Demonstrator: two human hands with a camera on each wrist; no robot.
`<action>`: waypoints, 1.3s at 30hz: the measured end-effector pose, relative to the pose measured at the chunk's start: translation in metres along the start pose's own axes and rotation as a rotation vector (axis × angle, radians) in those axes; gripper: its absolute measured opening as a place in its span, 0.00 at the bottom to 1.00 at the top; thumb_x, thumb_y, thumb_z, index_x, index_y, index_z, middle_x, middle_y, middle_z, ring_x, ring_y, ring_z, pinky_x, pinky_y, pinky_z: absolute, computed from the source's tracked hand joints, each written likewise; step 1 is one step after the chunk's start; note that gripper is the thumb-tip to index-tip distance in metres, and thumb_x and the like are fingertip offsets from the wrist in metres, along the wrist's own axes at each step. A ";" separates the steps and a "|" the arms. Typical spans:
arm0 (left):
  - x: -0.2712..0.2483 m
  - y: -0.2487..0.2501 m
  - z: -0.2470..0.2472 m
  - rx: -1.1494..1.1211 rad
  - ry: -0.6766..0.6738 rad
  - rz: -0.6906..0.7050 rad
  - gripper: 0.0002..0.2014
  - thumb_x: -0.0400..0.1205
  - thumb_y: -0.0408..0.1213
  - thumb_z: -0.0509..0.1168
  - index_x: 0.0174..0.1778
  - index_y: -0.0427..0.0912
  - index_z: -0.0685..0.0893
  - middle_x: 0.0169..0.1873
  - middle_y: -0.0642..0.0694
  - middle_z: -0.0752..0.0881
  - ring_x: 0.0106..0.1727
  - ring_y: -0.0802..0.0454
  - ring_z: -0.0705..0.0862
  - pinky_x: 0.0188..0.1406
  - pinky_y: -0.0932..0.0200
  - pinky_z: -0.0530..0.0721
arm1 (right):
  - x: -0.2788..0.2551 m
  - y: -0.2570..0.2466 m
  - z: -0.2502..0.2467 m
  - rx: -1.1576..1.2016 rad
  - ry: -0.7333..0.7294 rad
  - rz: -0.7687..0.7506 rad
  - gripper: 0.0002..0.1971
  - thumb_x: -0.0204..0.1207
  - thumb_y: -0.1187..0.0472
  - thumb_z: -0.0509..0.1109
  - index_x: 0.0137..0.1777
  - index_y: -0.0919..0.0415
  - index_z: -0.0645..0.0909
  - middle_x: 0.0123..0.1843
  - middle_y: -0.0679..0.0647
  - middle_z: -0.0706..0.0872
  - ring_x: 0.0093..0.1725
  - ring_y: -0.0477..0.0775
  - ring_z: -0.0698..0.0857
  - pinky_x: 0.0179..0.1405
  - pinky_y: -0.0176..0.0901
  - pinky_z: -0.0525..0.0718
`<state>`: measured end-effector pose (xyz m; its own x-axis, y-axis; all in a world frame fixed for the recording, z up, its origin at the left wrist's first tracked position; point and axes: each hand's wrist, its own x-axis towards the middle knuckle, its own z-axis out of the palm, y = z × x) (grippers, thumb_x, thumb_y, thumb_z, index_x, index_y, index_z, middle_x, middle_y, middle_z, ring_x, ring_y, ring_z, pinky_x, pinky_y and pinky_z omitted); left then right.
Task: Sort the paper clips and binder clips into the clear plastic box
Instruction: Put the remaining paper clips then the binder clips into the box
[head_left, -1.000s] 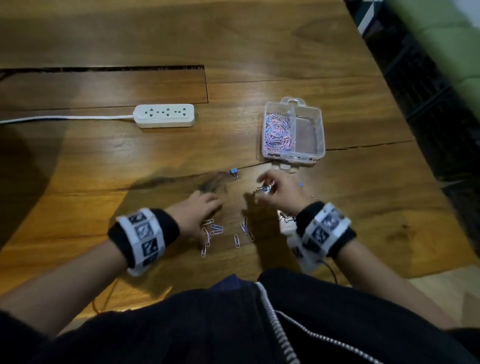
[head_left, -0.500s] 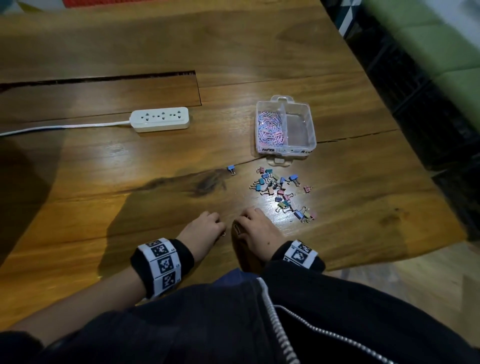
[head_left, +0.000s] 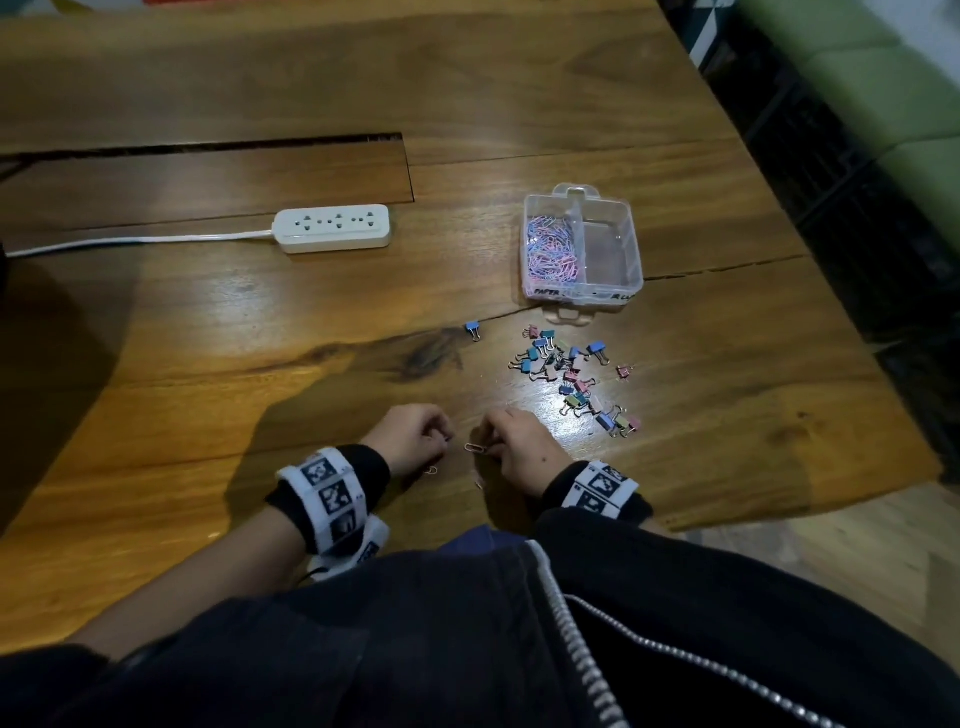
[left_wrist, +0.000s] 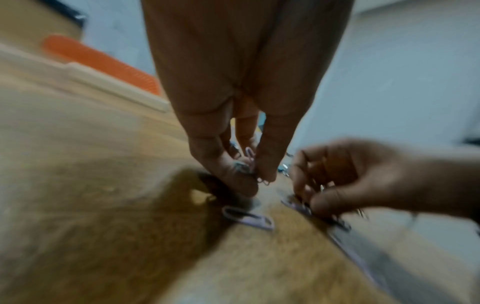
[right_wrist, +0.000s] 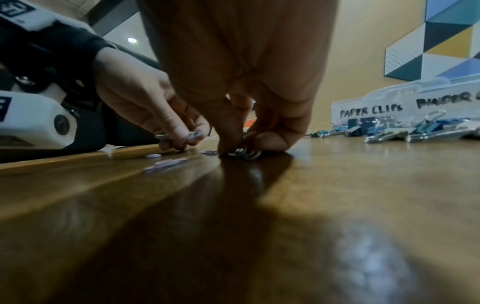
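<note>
Though half bare, box (head_left: 582, 293) clip-laden

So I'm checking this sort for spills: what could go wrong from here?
Both hands, left and right, pinch several paper clips at once; one could slip out on the way to the box. The loose clip near the table edge could be knocked off.

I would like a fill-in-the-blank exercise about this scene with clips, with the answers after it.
1. The clear plastic box has ___ compartments.
2. Its left compartment holds ___ clips.
3. The binder clips lie on the ___, not in the box.
4. Each hand, left hand and right hand, pinches ___ clips.

Answers: two; paper; table; paper
</note>
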<state>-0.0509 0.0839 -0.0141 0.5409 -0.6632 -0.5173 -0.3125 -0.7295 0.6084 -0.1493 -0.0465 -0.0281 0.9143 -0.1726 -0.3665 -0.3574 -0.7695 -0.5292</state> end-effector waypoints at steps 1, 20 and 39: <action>0.002 -0.002 -0.005 -0.108 -0.003 -0.033 0.06 0.80 0.29 0.63 0.50 0.38 0.83 0.44 0.47 0.82 0.46 0.54 0.79 0.40 0.66 0.76 | 0.001 0.001 0.000 -0.015 -0.012 0.006 0.10 0.73 0.70 0.65 0.52 0.60 0.75 0.56 0.56 0.79 0.58 0.55 0.75 0.62 0.46 0.75; 0.001 -0.012 -0.015 -0.243 -0.093 -0.109 0.16 0.83 0.36 0.56 0.28 0.45 0.70 0.28 0.48 0.72 0.30 0.53 0.71 0.29 0.60 0.67 | -0.004 0.036 -0.053 1.333 -0.025 0.416 0.13 0.80 0.74 0.51 0.45 0.63 0.76 0.37 0.56 0.78 0.37 0.51 0.79 0.35 0.38 0.81; 0.004 -0.011 -0.004 0.329 -0.130 0.106 0.08 0.79 0.39 0.62 0.35 0.45 0.72 0.39 0.49 0.77 0.41 0.51 0.77 0.38 0.60 0.74 | -0.008 0.031 -0.027 0.010 0.000 0.095 0.09 0.73 0.60 0.68 0.52 0.61 0.78 0.49 0.49 0.70 0.52 0.48 0.70 0.54 0.37 0.67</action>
<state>-0.0423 0.0904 -0.0206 0.3949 -0.7383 -0.5467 -0.6075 -0.6563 0.4474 -0.1631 -0.0858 -0.0208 0.8764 -0.2444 -0.4150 -0.4441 -0.7434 -0.5001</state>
